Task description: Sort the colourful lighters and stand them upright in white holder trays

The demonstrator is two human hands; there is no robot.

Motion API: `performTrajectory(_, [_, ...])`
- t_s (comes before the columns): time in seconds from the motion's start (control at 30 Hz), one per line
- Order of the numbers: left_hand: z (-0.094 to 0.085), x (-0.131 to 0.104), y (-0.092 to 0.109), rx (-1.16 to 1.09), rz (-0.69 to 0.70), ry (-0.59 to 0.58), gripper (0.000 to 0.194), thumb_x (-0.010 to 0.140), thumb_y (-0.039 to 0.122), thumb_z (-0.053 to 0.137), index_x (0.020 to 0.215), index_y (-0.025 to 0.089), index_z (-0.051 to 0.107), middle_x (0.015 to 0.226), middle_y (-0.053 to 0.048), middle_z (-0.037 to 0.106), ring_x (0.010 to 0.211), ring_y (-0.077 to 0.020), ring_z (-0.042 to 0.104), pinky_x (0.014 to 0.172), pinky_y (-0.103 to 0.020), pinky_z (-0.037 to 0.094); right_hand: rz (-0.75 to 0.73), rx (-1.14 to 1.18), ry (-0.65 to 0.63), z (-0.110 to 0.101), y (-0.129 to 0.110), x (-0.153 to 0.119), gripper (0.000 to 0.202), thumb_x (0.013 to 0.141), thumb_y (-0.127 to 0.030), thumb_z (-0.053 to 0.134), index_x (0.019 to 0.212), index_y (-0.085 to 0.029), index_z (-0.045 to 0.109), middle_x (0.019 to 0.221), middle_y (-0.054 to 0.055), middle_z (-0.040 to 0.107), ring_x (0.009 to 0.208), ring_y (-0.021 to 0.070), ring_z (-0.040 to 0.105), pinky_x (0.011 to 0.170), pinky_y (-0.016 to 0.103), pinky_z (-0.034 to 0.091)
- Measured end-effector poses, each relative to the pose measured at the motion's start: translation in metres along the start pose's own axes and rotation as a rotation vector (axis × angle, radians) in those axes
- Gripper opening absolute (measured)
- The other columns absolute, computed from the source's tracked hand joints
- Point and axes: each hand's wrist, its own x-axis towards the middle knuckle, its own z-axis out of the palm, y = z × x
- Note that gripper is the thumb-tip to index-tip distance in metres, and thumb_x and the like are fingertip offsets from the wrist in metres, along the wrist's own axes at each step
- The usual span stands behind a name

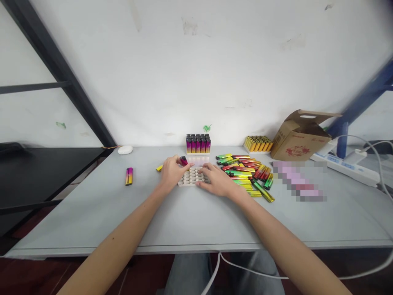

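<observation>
A white tray with rows of holes [193, 176] lies on the table in front of me. My left hand [172, 172] pinches a purple lighter with a black top [183, 160] at the tray's back left corner; the lighter's lower part is hidden. My right hand [216, 180] grips the tray's right side, its thumb at the front edge and fingers toward the back. Beside my left hand, a yellow lighter [159, 168] shows partly. Another purple and yellow lighter [129, 176] lies farther left.
Behind the tray stands a rack of upright purple lighters [198, 144]. A pile of green, red and yellow lighters [245, 170] spreads at the right. Farther back are a tray of yellow lighters [258, 144], a cardboard box [301, 141], a power strip [346, 168] and a white case [125, 150].
</observation>
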Motion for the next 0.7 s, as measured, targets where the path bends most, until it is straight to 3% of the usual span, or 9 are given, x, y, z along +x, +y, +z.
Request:
performTrajectory(0.1, [0.003, -0.001, -0.001, -0.004, 0.053, -0.018, 0.031, 0.072, 0.048, 0.071, 0.068, 0.02, 0.058, 0.08, -0.004, 0.068, 0.09, -0.0239, 0.058, 0.08, -0.035, 0.042, -0.005, 0.007, 0.032, 0.0, 0.0, 0.001, 0.062, 0.088, -0.05, 0.055, 0.136, -0.013, 0.044, 0.127, 0.017, 0.055, 0.113, 0.0291, 0.055, 0.098, 0.043, 0.043])
performTrajectory(0.2, [0.006, -0.001, -0.003, -0.017, 0.094, -0.049, 0.027, 0.074, 0.044, 0.071, 0.069, 0.02, 0.059, 0.082, -0.004, 0.067, 0.093, -0.0237, 0.057, 0.084, -0.036, 0.042, -0.024, -0.01, 0.054, 0.003, 0.001, 0.003, 0.076, 0.087, -0.052, 0.055, 0.145, -0.009, 0.031, 0.142, 0.019, 0.046, 0.13, 0.0316, 0.044, 0.106, 0.045, 0.038])
performTrajectory(0.3, [0.007, 0.0, -0.005, 0.028, 0.142, -0.059, 0.029, 0.075, 0.046, 0.07, 0.071, 0.019, 0.061, 0.091, -0.007, 0.068, 0.1, -0.0255, 0.056, 0.091, -0.04, 0.041, -0.05, -0.041, -0.007, 0.006, 0.003, 0.002, 0.069, 0.091, -0.052, 0.047, 0.145, -0.01, 0.034, 0.149, 0.017, 0.04, 0.14, 0.0313, 0.034, 0.112, 0.046, 0.032])
performTrajectory(0.37, [0.005, 0.003, -0.008, 0.077, 0.197, -0.058, 0.034, 0.073, 0.05, 0.071, 0.081, 0.018, 0.065, 0.108, -0.01, 0.066, 0.111, -0.0289, 0.053, 0.097, -0.042, 0.039, -0.047, -0.072, -0.047, 0.007, 0.004, 0.002, 0.065, 0.094, -0.054, 0.041, 0.144, -0.012, 0.038, 0.15, 0.015, 0.041, 0.142, 0.0316, 0.03, 0.113, 0.048, 0.03])
performTrajectory(0.47, [-0.007, 0.01, -0.016, 0.119, 0.236, -0.102, 0.059, 0.068, 0.056, 0.072, 0.11, 0.017, 0.063, 0.126, -0.013, 0.058, 0.124, -0.0316, 0.046, 0.103, -0.043, 0.036, -0.006, -0.145, -0.049, 0.006, 0.007, 0.001, 0.067, 0.095, -0.056, 0.035, 0.145, -0.013, 0.038, 0.152, 0.013, 0.038, 0.145, 0.033, 0.024, 0.116, 0.05, 0.024])
performTrajectory(0.57, [-0.025, 0.019, -0.03, 0.189, 0.188, -0.212, 0.062, 0.072, 0.059, 0.065, 0.118, 0.017, 0.06, 0.129, -0.012, 0.057, 0.126, -0.032, 0.045, 0.105, -0.043, 0.035, 0.016, -0.184, -0.054, 0.007, 0.01, 0.0, 0.068, 0.096, -0.056, 0.031, 0.147, -0.012, 0.036, 0.154, 0.013, 0.035, 0.146, 0.0329, 0.021, 0.117, 0.05, 0.022])
performTrajectory(0.7, [-0.044, 0.025, -0.043, 0.429, 0.023, -0.3, 0.04, 0.082, 0.053, 0.053, 0.095, 0.017, 0.067, 0.12, -0.015, 0.061, 0.121, -0.0352, 0.049, 0.096, -0.044, 0.04, 0.012, -0.179, -0.055, 0.009, 0.012, 0.0, 0.069, 0.096, -0.056, 0.029, 0.148, -0.011, 0.034, 0.154, 0.013, 0.034, 0.146, 0.0314, 0.02, 0.118, 0.049, 0.021])
